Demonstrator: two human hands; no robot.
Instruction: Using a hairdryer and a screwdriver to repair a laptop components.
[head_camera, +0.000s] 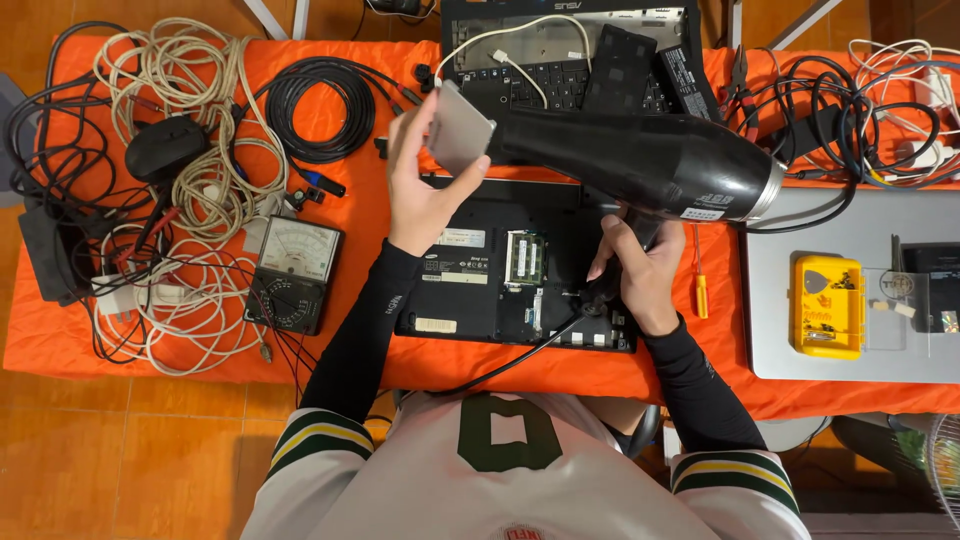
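The left hand (425, 195) pinches a thin grey drive (460, 128) by its edges — stiff, light, probably easy to hurt. The right hand (640, 270) grips a black hair dryer (650, 160) by its handle, above the open laptop (500, 265).

The person wears a white jersey (500, 480) with a large dark green numeral (507, 432) on the chest, blocky in shape with a white centre. A small red mark shows at the lower middle of the jersey, cut off by the bottom of the view. Each short jersey sleeve ends in a striped cuff, dark green bands with a yellow band between them, one on the left arm (318, 436) and one on the right (735, 478). Beneath these run tight black undersleeves, the left (365, 335) and the right (700, 385), reaching to the wrists. The left undersleeve bears small pale lettering near the forearm. Both hands are bare.
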